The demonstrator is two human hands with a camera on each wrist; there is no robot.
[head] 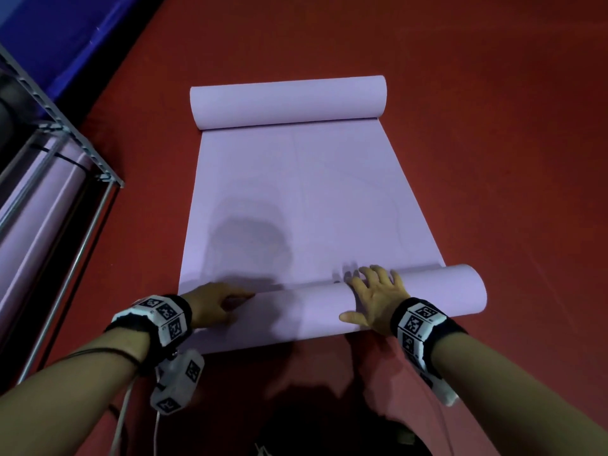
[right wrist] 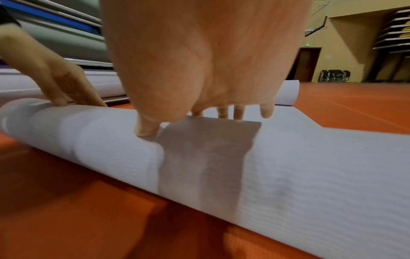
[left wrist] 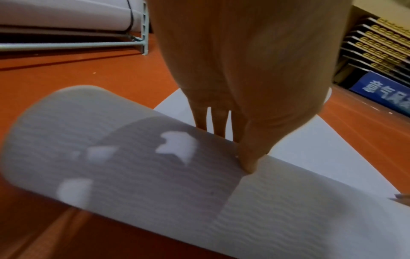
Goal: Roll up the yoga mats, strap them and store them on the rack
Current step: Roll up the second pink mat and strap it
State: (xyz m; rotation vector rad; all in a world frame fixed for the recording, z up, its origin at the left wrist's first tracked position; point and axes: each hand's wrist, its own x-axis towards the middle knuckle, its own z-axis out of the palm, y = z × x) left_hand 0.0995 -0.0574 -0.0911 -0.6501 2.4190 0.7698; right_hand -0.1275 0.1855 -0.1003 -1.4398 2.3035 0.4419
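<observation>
Lilac yoga mat (head: 302, 192) spread lengthwise on red floor (head: 493, 159), both ends curled: far end rolled into a fat tube (head: 289, 103), near end rolled into a second tube (head: 312, 307) lying crosswise close to the person. Left hand (head: 210, 302) on near roll toward its left end, fingers (left wrist: 218, 122) straight and close together, reaching over the crest, tips hidden behind the roll in the left wrist view; thumb (left wrist: 249, 157) pressed down on the roll's upper face. Right hand (head: 376, 299) on same roll right of middle, palm down, fingers (right wrist: 238, 113) spread and draped over the crest toward the flat sheet, thumb (right wrist: 147, 127) splayed out toward the near side, pressing the ribbed outer surface. No pinch on either side; both hands flat, bearing down. Right end of near roll sticking out past the flat sheet's right edge. Metal rack (head: 82, 159) along left side of floor, well clear of the mat's left edge, with rolled lilac mats (head: 36, 205) on it, one ringed by a dark strap (head: 65, 158). Blue padding (head: 65, 31) at far left corner. Tiered seating (left wrist: 381, 43) in the left wrist view's background.
</observation>
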